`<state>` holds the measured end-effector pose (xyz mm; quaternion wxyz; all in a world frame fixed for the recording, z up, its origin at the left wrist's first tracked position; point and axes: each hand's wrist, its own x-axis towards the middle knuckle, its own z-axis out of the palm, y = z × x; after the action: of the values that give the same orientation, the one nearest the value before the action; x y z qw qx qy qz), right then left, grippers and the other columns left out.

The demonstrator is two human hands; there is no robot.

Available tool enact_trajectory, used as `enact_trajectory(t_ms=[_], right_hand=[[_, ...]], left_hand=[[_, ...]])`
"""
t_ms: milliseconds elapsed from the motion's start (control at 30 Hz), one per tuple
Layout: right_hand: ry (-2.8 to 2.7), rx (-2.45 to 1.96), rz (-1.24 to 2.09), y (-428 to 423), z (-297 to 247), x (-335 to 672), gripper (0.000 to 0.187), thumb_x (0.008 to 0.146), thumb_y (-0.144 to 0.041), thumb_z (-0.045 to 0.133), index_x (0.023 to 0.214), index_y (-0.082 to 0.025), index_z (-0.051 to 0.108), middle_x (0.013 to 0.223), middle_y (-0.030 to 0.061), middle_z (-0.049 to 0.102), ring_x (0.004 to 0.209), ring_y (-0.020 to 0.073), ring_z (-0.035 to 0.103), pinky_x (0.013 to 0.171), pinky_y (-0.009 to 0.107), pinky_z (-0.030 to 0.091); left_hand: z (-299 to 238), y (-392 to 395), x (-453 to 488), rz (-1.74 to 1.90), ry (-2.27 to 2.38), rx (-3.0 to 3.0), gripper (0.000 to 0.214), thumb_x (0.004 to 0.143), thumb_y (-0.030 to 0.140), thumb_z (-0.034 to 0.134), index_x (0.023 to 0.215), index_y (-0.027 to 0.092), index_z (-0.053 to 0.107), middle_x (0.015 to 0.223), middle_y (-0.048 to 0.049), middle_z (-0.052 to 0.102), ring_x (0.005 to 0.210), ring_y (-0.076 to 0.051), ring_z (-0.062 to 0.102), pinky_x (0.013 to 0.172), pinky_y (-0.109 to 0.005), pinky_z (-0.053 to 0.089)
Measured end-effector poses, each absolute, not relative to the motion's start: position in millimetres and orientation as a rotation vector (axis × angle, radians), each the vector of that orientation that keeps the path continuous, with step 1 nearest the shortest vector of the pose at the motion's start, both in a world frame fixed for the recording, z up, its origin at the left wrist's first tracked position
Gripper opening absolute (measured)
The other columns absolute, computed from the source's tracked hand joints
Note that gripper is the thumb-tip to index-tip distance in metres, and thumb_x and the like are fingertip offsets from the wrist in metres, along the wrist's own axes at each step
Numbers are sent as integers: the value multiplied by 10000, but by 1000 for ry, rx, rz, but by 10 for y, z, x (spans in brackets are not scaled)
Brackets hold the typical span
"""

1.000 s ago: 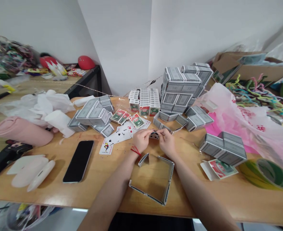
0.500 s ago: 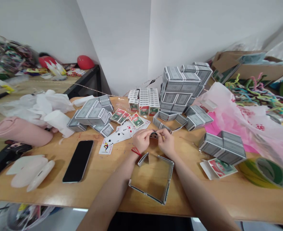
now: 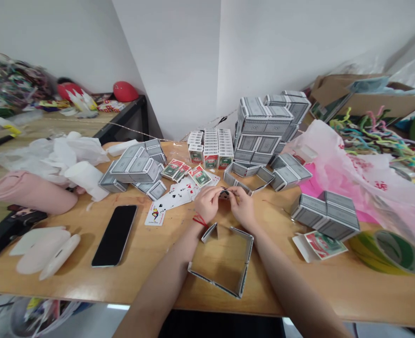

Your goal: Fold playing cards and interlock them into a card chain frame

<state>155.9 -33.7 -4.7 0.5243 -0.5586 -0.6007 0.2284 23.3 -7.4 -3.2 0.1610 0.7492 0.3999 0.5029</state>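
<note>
Between my left hand [image 3: 207,203] and my right hand [image 3: 241,205] is a playing card [image 3: 223,194], pinched at both sides and bent. Only a small part of its face shows; the fingers cover the rest. A red string circles my left wrist. Just below the hands, an open frame of folded cards [image 3: 245,263] stands on the table between my forearms. One small folded card [image 3: 210,233] stands by its upper left corner. Loose playing cards [image 3: 174,197], a joker among them, lie fanned to the left of my hands.
Stacked card blocks [image 3: 263,126] rise at the back right, with more card blocks [image 3: 137,164] at the left. Card boxes [image 3: 211,148] stand at the back. A phone [image 3: 114,236] lies left; a yellow tape roll [image 3: 390,252] and a pink plastic bag [image 3: 362,173] are at the right.
The card between my hands looks bent slightly more, and my right hand has shifted a little to the left. The things on the table stay in place.
</note>
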Motion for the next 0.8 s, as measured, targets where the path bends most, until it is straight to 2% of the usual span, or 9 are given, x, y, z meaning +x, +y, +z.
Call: enact_trajectory(t_ms=[167,400,600,800], right_hand=[[-1442,-1393,417,-318,-25,1596,160,782,-309,489,772,-222,623,739,49,596,725,185,533,668,321,439],[-1178,-1238,850,-275,-70,1576,193,754,-359,535,800,-184,600,565,-10,576,469,125,512,470,260,431],[-1055,-1091,1026,-252,-42,1592,180,704,-338,610,793,-183,623,648,18,651,572,155,612,581,303,520],[-1014,-1050,1107,-260,-28,1605,183,681,-342,635,780,-187,636,739,37,689,667,194,658,679,359,549]], left_hand=[[-36,-37,237,1365,1144,1895,164,803,253,503,851,189,646,876,-42,660,871,-150,583,815,-317,467],[-73,0,240,1288,1110,1560,194,755,305,564,838,154,652,816,-51,665,730,-138,608,680,-266,500],[-54,-2,226,1326,1049,1658,162,764,268,555,847,174,659,874,-51,666,804,-141,608,739,-281,496],[-54,13,198,1315,1035,1751,158,776,261,545,839,181,666,873,-50,665,824,-142,606,775,-298,488]])
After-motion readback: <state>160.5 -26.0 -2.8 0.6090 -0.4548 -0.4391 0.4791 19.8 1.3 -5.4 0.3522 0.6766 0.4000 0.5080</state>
